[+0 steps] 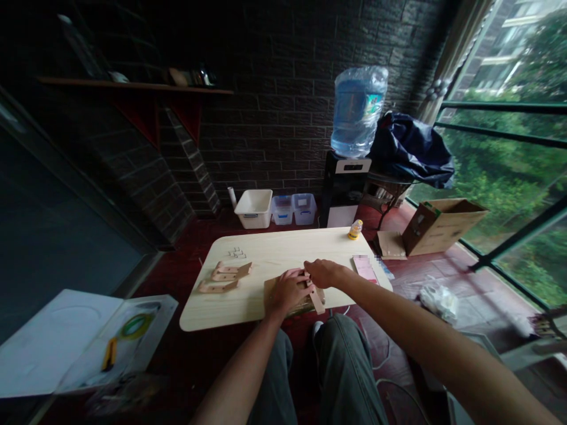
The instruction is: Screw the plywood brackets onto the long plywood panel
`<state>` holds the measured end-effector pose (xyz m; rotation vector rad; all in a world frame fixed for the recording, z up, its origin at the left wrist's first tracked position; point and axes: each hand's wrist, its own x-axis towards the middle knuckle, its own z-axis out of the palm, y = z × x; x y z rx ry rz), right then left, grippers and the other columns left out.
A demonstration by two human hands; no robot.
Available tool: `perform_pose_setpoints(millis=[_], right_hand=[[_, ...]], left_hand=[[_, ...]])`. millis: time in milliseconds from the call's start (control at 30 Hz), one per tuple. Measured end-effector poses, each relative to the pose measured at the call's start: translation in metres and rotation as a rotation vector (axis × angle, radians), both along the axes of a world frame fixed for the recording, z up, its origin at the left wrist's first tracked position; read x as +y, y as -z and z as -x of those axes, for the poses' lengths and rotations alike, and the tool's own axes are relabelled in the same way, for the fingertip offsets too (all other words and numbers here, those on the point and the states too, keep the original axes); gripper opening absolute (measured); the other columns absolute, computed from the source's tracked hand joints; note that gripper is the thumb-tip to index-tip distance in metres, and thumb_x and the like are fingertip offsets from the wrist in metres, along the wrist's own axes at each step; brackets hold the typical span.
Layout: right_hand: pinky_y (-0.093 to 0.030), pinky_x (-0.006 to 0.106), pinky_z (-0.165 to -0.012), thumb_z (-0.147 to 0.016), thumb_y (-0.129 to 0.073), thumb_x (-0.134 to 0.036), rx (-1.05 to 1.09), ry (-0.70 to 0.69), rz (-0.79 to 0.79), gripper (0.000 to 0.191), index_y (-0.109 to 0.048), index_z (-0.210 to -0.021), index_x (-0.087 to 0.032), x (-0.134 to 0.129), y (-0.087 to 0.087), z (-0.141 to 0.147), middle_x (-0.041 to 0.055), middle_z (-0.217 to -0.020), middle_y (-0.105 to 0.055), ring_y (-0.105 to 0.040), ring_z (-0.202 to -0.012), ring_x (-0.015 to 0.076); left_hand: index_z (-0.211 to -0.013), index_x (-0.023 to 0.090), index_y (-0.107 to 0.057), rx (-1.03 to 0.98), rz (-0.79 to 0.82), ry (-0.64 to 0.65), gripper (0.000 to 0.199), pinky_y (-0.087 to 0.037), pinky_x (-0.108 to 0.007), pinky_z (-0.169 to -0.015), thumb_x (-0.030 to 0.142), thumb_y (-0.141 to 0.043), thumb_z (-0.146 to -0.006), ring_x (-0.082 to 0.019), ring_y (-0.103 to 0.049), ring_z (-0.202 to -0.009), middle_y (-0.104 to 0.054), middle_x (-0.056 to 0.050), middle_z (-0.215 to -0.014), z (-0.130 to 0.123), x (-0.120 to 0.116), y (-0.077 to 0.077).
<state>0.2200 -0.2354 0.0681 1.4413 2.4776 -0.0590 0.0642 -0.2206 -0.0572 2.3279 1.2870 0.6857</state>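
On the near edge of the pale wooden table [257,251] lies a brown board [270,290], with a light wooden piece [316,301] across its right part. My left hand [290,289] rests on the board and the wooden piece, its fingers pressing against that piece. My right hand [321,273] is closed at the far end of the piece; what its fingers hold is too small to make out. Several bent wooden pieces [231,272] lie on the left of the table, with small metal hooks [237,253] behind them.
A yellow-capped jar [355,229] stands at the table's back right corner. Pink paper [365,268] lies near the right edge. Beyond the table are a white bin [254,209], a water dispenser [344,189] and a cardboard box [438,227]. An open case [119,342] is at left.
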Motion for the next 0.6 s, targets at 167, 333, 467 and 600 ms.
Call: perform_pose_setpoints(millis=[167, 333, 467, 600], right_hand=[[-0.055, 0.036, -0.075, -0.093, -0.053, -0.024, -0.01, 0.043, 0.015, 0.032, -0.058, -0.122, -0.013, 0.004, -0.006, -0.002, 0.0189, -0.11, -0.071, -0.07, -0.101, 0.028], [-0.055, 0.036, -0.077, -0.095, -0.051, -0.028, 0.014, 0.116, -0.011, 0.032, -0.059, -0.121, -0.012, 0.004, 0.003, -0.004, 0.0202, -0.112, -0.071, -0.07, -0.1, 0.0284], [-0.055, 0.038, -0.077, -0.095, -0.051, -0.028, 0.011, 0.12, 0.004, 0.036, -0.056, -0.124, -0.008, 0.001, 0.006, -0.009, 0.022, -0.111, -0.071, -0.07, -0.099, 0.0303], [-0.055, 0.036, -0.077, -0.091, -0.055, -0.023, 0.01, 0.063, -0.009, 0.04, -0.052, -0.129, -0.012, -0.005, 0.002, -0.01, 0.0189, -0.112, -0.071, -0.071, -0.098, 0.0279]], left_hand=[[-0.104, 0.032, -0.076, -0.013, -0.013, -0.016, 0.023, -0.039, -0.036, -0.109, 0.043, -0.068, -0.085, -0.022, -0.054, -0.124, -0.066, 0.0, -0.129, 0.0, -0.001, 0.001], [-0.103, 0.032, -0.076, -0.01, -0.009, 0.005, 0.025, -0.039, -0.036, -0.11, 0.047, -0.068, -0.085, -0.023, -0.053, -0.125, -0.066, -0.001, -0.129, 0.001, 0.002, 0.003], [-0.106, 0.032, -0.076, 0.009, 0.0, 0.003, 0.027, -0.038, -0.036, -0.11, 0.045, -0.068, -0.084, -0.023, -0.052, -0.127, -0.065, -0.001, -0.13, 0.001, 0.002, 0.002], [-0.107, 0.032, -0.075, 0.02, 0.002, -0.001, 0.026, -0.038, -0.035, -0.11, 0.043, -0.069, -0.084, -0.023, -0.052, -0.126, -0.065, 0.0, -0.131, 0.0, 0.001, 0.002]])
